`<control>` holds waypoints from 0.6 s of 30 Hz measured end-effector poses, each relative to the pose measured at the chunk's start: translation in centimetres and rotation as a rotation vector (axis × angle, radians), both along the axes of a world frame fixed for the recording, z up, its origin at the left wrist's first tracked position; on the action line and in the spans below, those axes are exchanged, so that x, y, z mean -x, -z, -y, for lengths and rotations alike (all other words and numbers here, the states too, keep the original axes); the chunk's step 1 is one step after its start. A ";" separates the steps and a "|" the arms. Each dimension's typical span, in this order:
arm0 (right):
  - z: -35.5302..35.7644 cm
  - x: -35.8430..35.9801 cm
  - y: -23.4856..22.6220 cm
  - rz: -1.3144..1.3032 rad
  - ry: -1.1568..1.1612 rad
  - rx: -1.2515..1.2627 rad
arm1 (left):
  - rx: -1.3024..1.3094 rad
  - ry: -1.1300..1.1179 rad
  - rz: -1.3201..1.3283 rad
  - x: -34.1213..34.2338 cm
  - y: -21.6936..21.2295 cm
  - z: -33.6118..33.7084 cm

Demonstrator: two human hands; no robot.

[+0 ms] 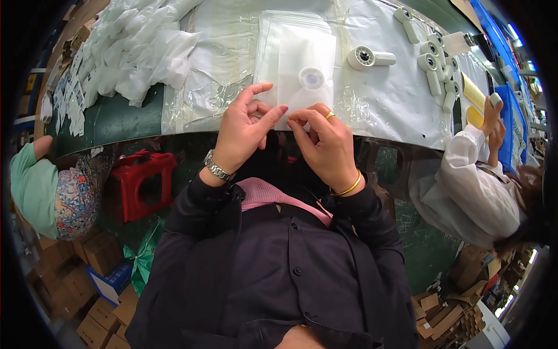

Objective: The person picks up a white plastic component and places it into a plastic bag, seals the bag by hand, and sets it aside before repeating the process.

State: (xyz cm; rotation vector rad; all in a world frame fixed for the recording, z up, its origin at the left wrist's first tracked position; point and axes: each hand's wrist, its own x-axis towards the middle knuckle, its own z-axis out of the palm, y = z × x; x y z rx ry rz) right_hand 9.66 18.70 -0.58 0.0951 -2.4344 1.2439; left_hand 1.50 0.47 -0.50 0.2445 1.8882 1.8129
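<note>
A clear plastic bag (302,64) with a white round valve (314,78) lies on top of a stack of such bags at the near edge of the table (116,119). My left hand (244,131), with a metal watch at the wrist, pinches the bag's near edge with thumb and forefinger. My right hand (325,142), with a gold ring and bangle, pinches the same edge right beside it. The fingertips of both hands nearly touch.
A heap of crumpled white bags (139,49) lies at the far left of the table. White roller parts (372,57) and several more (436,67) lie at the right. A person in a white coat (471,186) works at the right. A red stool (139,183) and cardboard boxes (99,291) stand below.
</note>
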 end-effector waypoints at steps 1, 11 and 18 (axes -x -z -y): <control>0.0 -0.1 0.0 0.004 0.008 0.004 | 0.019 0.011 -0.024 -0.1 0.0 -0.1; 0.6 1.2 0.1 0.018 -0.019 -0.012 | -0.105 0.033 0.002 0.8 0.5 0.6; 0.3 1.2 0.6 0.060 -0.020 -0.119 | 0.061 0.037 -0.030 0.6 -0.8 -0.4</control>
